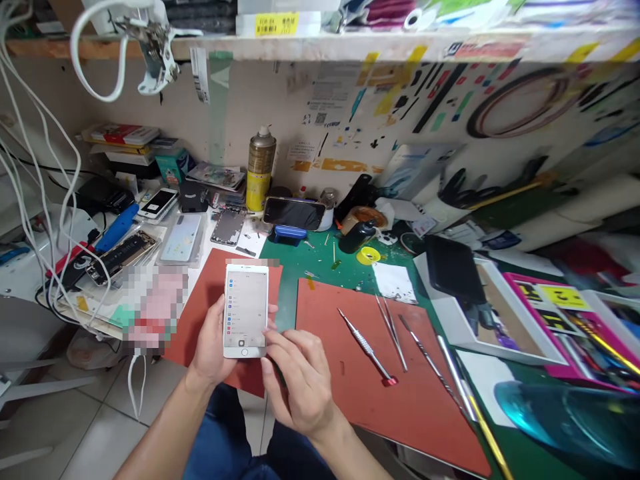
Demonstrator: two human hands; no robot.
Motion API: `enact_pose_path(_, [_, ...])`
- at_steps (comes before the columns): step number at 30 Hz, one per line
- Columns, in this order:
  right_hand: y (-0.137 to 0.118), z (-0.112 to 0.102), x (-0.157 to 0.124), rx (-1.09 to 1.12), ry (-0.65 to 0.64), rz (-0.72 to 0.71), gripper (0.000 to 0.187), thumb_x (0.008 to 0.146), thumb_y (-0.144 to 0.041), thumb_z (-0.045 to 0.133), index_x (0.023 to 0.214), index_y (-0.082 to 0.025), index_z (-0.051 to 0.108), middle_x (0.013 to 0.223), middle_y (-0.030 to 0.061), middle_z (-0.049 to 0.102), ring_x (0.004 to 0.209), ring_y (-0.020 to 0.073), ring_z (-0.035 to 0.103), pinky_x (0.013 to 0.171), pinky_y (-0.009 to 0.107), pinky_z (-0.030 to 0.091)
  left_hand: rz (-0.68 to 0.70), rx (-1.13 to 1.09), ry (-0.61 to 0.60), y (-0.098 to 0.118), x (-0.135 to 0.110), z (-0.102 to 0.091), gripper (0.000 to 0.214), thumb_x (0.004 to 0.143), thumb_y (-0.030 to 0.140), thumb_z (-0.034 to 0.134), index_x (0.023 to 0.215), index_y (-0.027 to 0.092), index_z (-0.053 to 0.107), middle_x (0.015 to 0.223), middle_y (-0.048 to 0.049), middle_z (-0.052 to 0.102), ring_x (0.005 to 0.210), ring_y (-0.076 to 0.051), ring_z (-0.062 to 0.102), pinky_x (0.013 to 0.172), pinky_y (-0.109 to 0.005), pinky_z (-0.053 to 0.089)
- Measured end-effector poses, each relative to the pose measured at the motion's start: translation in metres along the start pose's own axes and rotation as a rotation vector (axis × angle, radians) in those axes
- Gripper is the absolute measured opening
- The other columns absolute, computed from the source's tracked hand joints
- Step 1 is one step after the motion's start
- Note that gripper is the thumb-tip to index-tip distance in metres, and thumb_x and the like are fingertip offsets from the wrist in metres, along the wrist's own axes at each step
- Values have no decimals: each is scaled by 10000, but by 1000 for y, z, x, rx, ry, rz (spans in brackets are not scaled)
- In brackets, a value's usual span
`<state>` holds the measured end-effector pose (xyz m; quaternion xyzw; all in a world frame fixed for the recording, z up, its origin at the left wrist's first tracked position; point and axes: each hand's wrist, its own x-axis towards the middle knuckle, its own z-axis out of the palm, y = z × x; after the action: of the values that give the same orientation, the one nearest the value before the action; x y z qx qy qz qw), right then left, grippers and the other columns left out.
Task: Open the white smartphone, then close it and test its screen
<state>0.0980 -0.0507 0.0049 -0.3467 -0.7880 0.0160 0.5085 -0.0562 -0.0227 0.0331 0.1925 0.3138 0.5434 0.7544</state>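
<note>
A white smartphone (245, 313) with its screen lit, showing a settings-like list, is held upright in my left hand (213, 347). That hand wraps behind it, with fingertips showing at the right edge. My right hand (300, 373) is at the phone's lower right corner, thumb apart from the loosely bent fingers. Its fingertips are at the screen's edge; whether they touch the glass is hard to tell. On the red mat (320, 360) to the right lie a silver screwdriver (365, 347), tweezers (393, 333) and a thin metal pry tool (430, 360).
Another red mat (200, 300) lies under the phone. Opened phones and parts (123, 257) crowd the left, near hanging white cables (75, 167). A spray can (261, 170) and a propped phone (294, 213) stand behind. Trays of tools (545, 353) and a teal translucent object (565, 420) occupy the right.
</note>
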Motion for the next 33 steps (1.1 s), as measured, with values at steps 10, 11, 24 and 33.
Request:
enact_pose_path(10, [-38, 3, -5, 55, -100, 97, 231, 863, -82, 583, 1079, -145, 636, 1082, 130, 727, 953, 246, 609, 815, 414, 528, 4, -17, -17, 3, 1, -8, 626, 1017, 536, 367, 1266, 54, 680, 1273, -240, 689, 897, -303, 739, 796, -432, 599])
enact_pose_path(11, [-40, 3, -6, 48, -119, 92, 228, 864, -91, 580, 1075, -151, 641, 1089, 125, 731, 957, 246, 608, 819, 414, 526, -2, -21, -24, 3, 2, -8, 618, 1018, 528, 367, 1277, 57, 673, 1272, -238, 691, 896, -300, 740, 788, -425, 602])
enact_pose_path(24, [-26, 4, 6, -67, -115, 256, 343, 928, -123, 574, 1270, -152, 572, 1298, 169, 659, 1199, 302, 558, 962, 497, 510, -3, -125, 26, 6, 2, -7, 536, 1025, 456, 412, 1316, 76, 653, 1183, -196, 742, 1035, -305, 724, 923, -410, 541])
enact_pose_path(33, [-24, 2, 13, 19, -174, 213, 275, 911, -117, 565, 1185, -139, 570, 1316, 167, 646, 1200, 297, 534, 962, 492, 508, -49, -113, 38, 7, 3, -10, 574, 1030, 499, 388, 1294, 68, 661, 1168, -195, 746, 1024, -301, 726, 906, -393, 542])
